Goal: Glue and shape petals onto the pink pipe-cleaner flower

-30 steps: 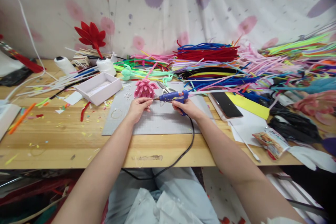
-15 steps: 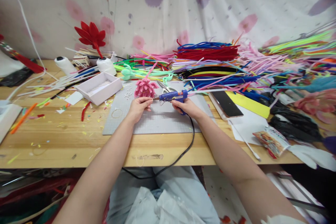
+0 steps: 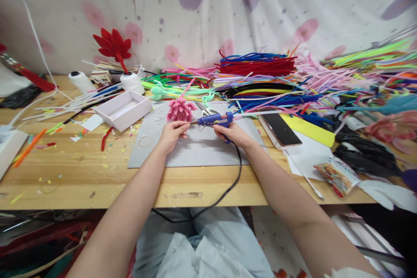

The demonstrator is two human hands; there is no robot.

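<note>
My right hand [image 3: 230, 133] is wrapped round the handle of a blue hot glue gun [image 3: 211, 120], whose nozzle points left. Its black cord [image 3: 239, 169] runs down over the table's front edge. At the nozzle tip, my left hand [image 3: 174, 134] pinches with thumb and forefinger; whatever is between them is too small to make out. Just behind that hand a pink pipe-cleaner flower [image 3: 181, 110] rests on the grey cutting mat [image 3: 156, 156]. Scissors [image 3: 204, 109] lie behind the gun, partly hidden by it. Small white beads [image 3: 159, 115] are scattered left of the flower.
A white box [image 3: 124, 110] stands left of the mat. Bundles of coloured pipe cleaners [image 3: 257, 67] line the back. On the right are a phone [image 3: 280, 128], yellow card [image 3: 309, 129] and a snack packet [image 3: 337, 176]. A red flower [image 3: 114, 45] rises at back left.
Almost nothing differs. Both hands and the glue gun stay in place, with the nozzle still at the left fingertips; the view has shifted very slightly.
</note>
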